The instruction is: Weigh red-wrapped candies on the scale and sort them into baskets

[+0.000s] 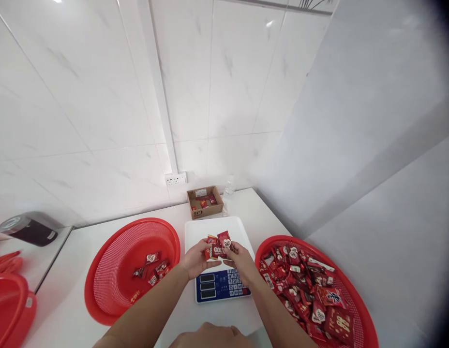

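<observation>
Over the white pan of a digital scale [199,232], my two hands hold several small red wrapped packets [217,247] close together. My left hand [196,259] is closed on the left ones, thumb on top. From the other side, my right hand [242,261] pinches a red packet with a cream heart-shaped print [225,240]. The packets overlap, so I cannot tell exactly which hand grips which. Below them lies the scale's blue keypad panel [222,286]. What is inside the wrappers does not show.
A red basket [104,241] with a few packets stands left; a fuller red basket [366,324] stands right. Behind the scale are a cardboard box [208,210] and a clear bottle [229,187]. A dark tumbler [32,231] and red basins [26,314] are far left.
</observation>
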A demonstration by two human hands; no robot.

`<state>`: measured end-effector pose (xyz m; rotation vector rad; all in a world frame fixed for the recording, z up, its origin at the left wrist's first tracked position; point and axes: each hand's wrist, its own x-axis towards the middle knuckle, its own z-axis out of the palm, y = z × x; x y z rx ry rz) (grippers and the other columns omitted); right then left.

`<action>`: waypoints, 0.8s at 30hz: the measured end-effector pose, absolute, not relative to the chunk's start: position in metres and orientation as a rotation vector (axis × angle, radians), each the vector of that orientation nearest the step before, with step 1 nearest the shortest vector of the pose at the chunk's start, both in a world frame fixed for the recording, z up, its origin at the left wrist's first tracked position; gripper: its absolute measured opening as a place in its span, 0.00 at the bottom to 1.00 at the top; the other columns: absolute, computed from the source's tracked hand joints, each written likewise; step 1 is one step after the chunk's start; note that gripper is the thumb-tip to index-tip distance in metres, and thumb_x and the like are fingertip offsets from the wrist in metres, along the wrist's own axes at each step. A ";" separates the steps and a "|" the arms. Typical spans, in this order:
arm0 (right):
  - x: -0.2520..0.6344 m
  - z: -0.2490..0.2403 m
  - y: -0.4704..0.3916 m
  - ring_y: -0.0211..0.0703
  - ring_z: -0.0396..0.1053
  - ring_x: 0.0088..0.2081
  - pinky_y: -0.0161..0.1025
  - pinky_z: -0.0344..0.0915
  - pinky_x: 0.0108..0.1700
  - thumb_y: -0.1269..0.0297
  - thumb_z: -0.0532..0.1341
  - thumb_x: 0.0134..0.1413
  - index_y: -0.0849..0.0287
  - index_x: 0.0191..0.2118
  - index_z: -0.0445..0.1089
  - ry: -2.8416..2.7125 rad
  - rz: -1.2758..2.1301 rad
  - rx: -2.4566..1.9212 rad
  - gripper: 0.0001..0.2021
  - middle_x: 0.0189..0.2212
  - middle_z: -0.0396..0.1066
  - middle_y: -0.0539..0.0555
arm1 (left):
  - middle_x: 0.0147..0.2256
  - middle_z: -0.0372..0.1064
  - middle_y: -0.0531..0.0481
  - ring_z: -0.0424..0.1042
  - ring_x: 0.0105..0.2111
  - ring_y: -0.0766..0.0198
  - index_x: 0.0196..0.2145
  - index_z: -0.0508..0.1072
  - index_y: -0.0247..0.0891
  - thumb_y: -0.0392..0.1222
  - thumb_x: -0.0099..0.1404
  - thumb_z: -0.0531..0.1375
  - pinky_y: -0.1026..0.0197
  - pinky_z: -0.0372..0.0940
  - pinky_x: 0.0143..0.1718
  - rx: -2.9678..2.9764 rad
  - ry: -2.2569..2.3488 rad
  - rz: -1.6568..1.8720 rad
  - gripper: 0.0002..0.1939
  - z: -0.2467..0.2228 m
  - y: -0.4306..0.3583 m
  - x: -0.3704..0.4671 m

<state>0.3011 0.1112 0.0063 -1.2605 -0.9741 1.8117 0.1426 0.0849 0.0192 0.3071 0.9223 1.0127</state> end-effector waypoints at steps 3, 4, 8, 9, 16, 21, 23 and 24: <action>0.304 0.002 0.113 0.39 0.72 0.33 0.32 0.68 0.32 0.58 0.68 0.36 0.58 0.36 0.69 -0.860 1.800 -1.258 0.18 0.34 0.74 0.52 | 0.35 0.71 0.49 0.72 0.33 0.66 0.38 0.65 0.38 0.34 0.58 0.57 0.53 0.67 0.44 0.317 0.956 1.035 0.09 0.015 0.085 0.137; 0.305 -0.001 0.113 0.38 0.72 0.32 0.31 0.68 0.31 0.58 0.68 0.35 0.57 0.36 0.69 -0.827 1.795 -1.261 0.18 0.34 0.74 0.52 | 0.34 0.71 0.50 0.71 0.33 0.67 0.38 0.65 0.38 0.33 0.58 0.57 0.55 0.67 0.44 0.311 0.982 1.049 0.09 0.012 0.085 0.135; 0.310 -0.025 0.115 0.36 0.71 0.29 0.30 0.67 0.29 0.59 0.68 0.36 0.58 0.34 0.68 -0.778 1.752 -1.341 0.16 0.32 0.73 0.51 | 0.32 0.70 0.52 0.71 0.30 0.67 0.38 0.62 0.39 0.33 0.59 0.55 0.53 0.67 0.41 0.263 1.156 1.042 0.09 -0.003 0.085 0.125; 0.311 -0.033 0.116 0.36 0.71 0.29 0.31 0.67 0.29 0.60 0.67 0.36 0.58 0.33 0.68 -0.792 1.733 -1.380 0.15 0.31 0.73 0.51 | 0.33 0.70 0.52 0.72 0.30 0.67 0.38 0.61 0.40 0.34 0.60 0.55 0.52 0.68 0.41 0.259 1.214 1.012 0.08 -0.007 0.085 0.123; 0.306 -0.073 0.121 0.43 0.72 0.36 0.36 0.69 0.35 0.59 0.62 0.40 0.59 0.36 0.68 -0.992 1.687 -1.492 0.14 0.35 0.74 0.53 | 0.41 0.70 0.47 0.71 0.38 0.63 0.42 0.62 0.41 0.41 0.62 0.53 0.54 0.66 0.39 0.351 1.418 0.887 0.10 -0.020 0.093 0.122; 0.301 -0.073 0.124 0.47 0.70 0.46 0.39 0.68 0.42 0.62 0.59 0.44 0.59 0.52 0.64 -1.402 1.503 -1.650 0.26 0.49 0.69 0.57 | 0.54 0.62 0.45 0.63 0.50 0.58 0.48 0.63 0.45 0.44 0.59 0.57 0.56 0.64 0.42 0.523 1.583 0.874 0.18 -0.027 0.099 0.122; 0.303 -0.073 0.123 0.48 0.67 0.51 0.41 0.64 0.49 0.63 0.59 0.44 0.59 0.54 0.63 -1.562 1.338 -1.725 0.27 0.54 0.65 0.58 | 0.56 0.59 0.45 0.60 0.53 0.57 0.48 0.63 0.45 0.43 0.58 0.57 0.58 0.63 0.42 0.599 1.651 0.883 0.19 -0.030 0.099 0.120; 0.305 -0.074 0.122 0.48 0.65 0.52 0.41 0.62 0.51 0.64 0.58 0.45 0.59 0.55 0.63 -1.607 1.282 -1.742 0.27 0.55 0.64 0.58 | 0.55 0.59 0.45 0.59 0.53 0.57 0.48 0.63 0.45 0.43 0.58 0.57 0.59 0.63 0.42 0.636 1.678 0.886 0.19 -0.031 0.098 0.119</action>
